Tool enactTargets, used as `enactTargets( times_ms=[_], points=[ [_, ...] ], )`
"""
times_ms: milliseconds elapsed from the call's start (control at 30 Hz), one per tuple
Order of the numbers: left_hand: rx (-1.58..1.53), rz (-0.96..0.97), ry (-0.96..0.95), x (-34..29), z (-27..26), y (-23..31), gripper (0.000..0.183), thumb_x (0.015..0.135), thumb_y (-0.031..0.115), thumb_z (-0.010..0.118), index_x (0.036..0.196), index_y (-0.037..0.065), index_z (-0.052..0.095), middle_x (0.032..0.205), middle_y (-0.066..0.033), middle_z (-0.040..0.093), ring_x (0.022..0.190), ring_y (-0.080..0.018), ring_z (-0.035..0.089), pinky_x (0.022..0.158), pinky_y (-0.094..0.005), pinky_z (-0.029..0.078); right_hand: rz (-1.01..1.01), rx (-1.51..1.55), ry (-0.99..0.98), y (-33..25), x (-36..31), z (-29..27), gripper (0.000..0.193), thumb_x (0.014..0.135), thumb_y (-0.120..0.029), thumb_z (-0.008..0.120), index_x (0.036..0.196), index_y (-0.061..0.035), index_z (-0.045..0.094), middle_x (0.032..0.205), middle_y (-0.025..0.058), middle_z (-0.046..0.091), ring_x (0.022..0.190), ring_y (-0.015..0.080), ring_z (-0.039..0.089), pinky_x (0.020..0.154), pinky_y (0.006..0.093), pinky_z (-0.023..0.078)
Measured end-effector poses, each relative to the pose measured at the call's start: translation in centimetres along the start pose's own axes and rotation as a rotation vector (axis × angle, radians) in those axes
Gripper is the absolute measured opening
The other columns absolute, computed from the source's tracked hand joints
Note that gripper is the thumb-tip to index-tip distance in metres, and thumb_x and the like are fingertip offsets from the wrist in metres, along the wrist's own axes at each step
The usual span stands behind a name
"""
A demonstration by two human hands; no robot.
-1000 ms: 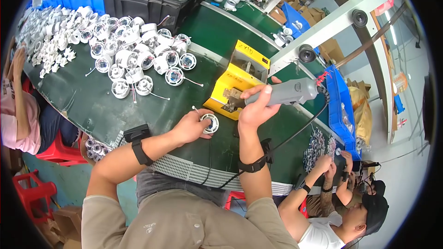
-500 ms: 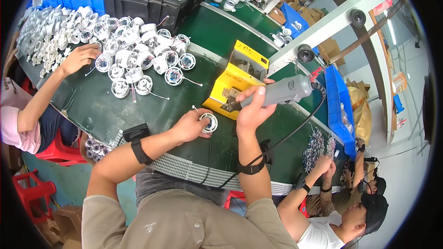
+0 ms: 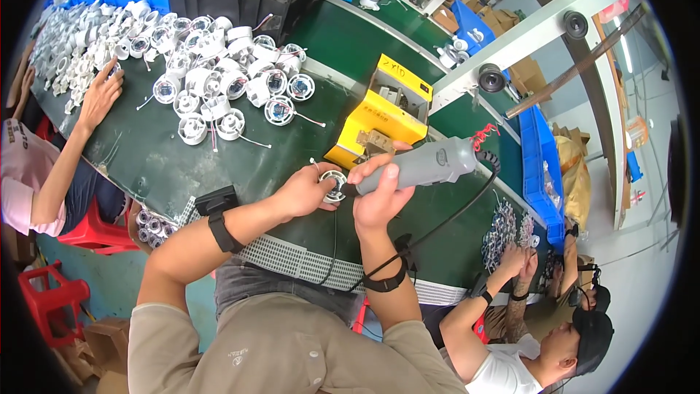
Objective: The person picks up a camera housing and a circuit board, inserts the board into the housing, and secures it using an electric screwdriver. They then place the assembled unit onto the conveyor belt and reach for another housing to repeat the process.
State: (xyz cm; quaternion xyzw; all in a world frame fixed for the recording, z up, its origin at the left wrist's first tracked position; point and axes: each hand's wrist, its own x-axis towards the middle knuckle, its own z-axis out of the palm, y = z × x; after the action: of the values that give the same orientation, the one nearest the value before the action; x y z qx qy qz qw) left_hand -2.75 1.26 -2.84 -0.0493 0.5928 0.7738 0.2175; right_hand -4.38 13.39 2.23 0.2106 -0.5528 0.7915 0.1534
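My left hand (image 3: 300, 192) grips a small round white plastic housing (image 3: 335, 184) with a short lead, low over the green table. My right hand (image 3: 379, 195) is wrapped around a grey electric screwdriver (image 3: 430, 165), held nearly level. Its tip meets or nearly meets the housing; the fingers hide the exact contact. A black coiled cable trails from the tool's back end. Just beyond both hands stands a yellow screw feeder box (image 3: 355, 121). Farther left lies a pile of similar white housings (image 3: 211, 84), some with circuit boards and wires.
A co-worker's hand (image 3: 100, 98) reaches into small white parts (image 3: 73, 51) at the left. Behind the pile stands a black bin (image 3: 226, 7). A white metal frame (image 3: 525, 36) and blue tray (image 3: 538, 168) are at right. Other people work at the right beside bundled wires (image 3: 499, 233).
My right hand has brought the screwdriver left and down from the yellow box to the housing. My left hand still holds the housing. The co-worker's hand at left has shifted left.
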Motion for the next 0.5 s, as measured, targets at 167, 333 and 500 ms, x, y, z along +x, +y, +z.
enactTargets(
  times_ms=[167,333,500],
  points=[
    [-0.01,0.021,0.006,0.0,0.1,-0.2,0.033,0.098,0.011,0.045,0.126,-0.007,0.047,0.111,-0.0159,0.059,0.091,-0.0213,0.065,0.075,-0.0306,0.06,0.001,-0.035,-0.044,0.4,0.0,-0.2,0.04,0.097,-0.025,0.048,0.124,0.0005,0.034,0.073,0.0078,0.052,0.057,0.016,0.053,0.054,0.0317,0.048],
    [-0.035,0.035,0.005,0.2,0.0,-0.4,0.033,0.097,0.009,0.045,0.126,-0.007,0.046,0.111,-0.0167,0.059,0.086,-0.0211,0.067,0.073,-0.0302,0.06,-0.003,-0.009,-0.054,1.2,0.0,-0.4,0.041,0.097,-0.027,0.05,0.123,0.0004,0.034,0.073,0.008,0.052,0.057,0.0162,0.052,0.054,0.0316,0.048],
    [-0.006,0.031,0.011,0.4,0.0,-0.6,0.034,0.097,0.01,0.044,0.127,-0.006,0.046,0.109,-0.0165,0.06,0.085,-0.0203,0.067,0.073,-0.03,0.06,0.004,0.021,-0.101,1.2,-0.2,-0.5,0.043,0.097,-0.03,0.05,0.122,0.0006,0.033,0.074,0.0087,0.051,0.057,0.0161,0.052,0.053,0.0314,0.049]
  ],
)
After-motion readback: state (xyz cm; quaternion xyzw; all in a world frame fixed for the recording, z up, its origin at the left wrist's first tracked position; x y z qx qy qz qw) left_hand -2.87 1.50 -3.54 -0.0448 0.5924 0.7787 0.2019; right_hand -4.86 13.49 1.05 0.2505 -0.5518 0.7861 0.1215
